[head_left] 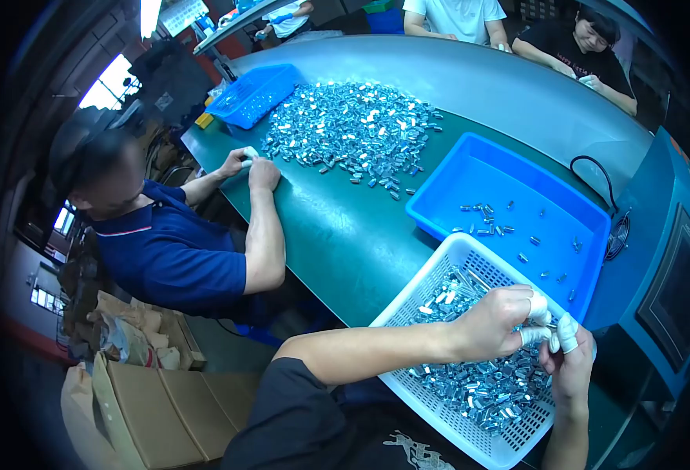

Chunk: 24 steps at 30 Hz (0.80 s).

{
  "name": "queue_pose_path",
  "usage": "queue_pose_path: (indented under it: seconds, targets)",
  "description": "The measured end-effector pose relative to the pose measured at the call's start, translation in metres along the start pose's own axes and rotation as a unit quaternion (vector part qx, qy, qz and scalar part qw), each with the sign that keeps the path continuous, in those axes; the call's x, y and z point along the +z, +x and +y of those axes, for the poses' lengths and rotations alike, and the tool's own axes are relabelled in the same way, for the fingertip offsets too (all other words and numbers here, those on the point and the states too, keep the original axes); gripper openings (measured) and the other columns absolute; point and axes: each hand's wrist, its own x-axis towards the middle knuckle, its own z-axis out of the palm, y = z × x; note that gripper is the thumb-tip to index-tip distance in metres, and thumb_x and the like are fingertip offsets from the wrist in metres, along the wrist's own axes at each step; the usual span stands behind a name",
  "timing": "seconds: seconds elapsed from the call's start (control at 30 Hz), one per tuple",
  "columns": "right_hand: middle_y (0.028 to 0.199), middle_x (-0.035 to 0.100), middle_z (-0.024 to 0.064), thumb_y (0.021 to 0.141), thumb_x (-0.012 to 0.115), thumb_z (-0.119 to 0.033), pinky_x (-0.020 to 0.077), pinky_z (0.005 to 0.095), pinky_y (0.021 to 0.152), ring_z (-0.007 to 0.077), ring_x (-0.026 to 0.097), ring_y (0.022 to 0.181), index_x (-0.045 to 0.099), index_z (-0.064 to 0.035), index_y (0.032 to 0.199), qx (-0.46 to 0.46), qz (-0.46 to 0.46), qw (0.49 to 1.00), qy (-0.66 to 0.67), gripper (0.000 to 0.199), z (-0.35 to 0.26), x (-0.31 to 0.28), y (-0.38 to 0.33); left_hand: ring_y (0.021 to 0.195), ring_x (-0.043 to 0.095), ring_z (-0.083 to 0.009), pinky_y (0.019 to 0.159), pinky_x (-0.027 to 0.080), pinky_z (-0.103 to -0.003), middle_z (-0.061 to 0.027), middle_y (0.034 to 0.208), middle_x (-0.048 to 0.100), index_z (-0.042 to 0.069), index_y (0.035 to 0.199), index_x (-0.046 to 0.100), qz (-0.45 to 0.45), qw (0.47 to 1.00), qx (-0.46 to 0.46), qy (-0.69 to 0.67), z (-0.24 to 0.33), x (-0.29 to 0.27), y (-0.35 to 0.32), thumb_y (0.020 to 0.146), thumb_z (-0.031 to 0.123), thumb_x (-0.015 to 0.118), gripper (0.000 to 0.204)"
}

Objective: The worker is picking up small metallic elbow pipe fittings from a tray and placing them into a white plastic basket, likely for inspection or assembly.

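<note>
A shiny heap of small metal bits (353,129) lies on the smooth green table (337,235). More loose bits (482,399) lie in the holey white plastic basket (461,241). Over it, the left hand (509,317) and right hand (573,362) meet, fingers (568,335) wrapped; I can't tell if either grip is clamped.

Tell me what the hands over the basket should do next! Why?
Maybe shift the left hand and right hand toward the blue tray: it lies just beyond them, with metal pieces in it, like the white basket below. I can't tell what, if anything, the fingertips hold.
</note>
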Motion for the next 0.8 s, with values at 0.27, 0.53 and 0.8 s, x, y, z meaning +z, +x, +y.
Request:
queue_pose_path:
  seconds: [0.27,0.53,0.8]
  targets:
    - [0.049,0.044,-0.0012,0.094,0.042,-0.030,0.0227,0.0182,0.037,0.0028,0.032,0.039,0.048,-0.0075,0.066,-0.097,0.116,0.988,-0.027,0.037,0.006,-0.004,-0.002,0.060,0.054,-0.0166,0.052,0.043,-0.028,-0.0067,0.067,0.055,0.001,0.079,0.055,-0.057,0.989,-0.108,-0.080,0.003,-0.001,0.016,0.075,0.006,0.068,0.015]
    - [0.051,0.043,-0.0009,0.094,0.043,-0.031,0.0204,0.0177,0.034,0.0026,0.030,0.038,0.048,-0.0073,0.073,-0.094,0.124,0.988,0.015,0.032,0.002,-0.002,0.001,0.070,0.057,-0.0220,0.059,0.046,-0.033,-0.0082,0.077,0.058,0.002,0.081,0.056,0.137,0.967,-0.030,0.213,-0.026,-0.016,0.029,0.073,0.013,0.069,0.019]
    - [0.052,0.043,-0.0019,0.094,0.043,-0.033,0.0230,0.0167,0.035,0.0021,0.032,0.039,0.050,-0.0081,0.077,-0.135,0.112,0.984,-0.012,0.031,0.012,-0.009,0.002,0.086,0.057,-0.0290,0.072,0.046,-0.040,-0.0125,0.082,0.059,0.001,0.083,0.058,-0.281,0.901,-0.168,0.285,0.000,0.009,-0.006,0.066,0.018,0.069,0.026]
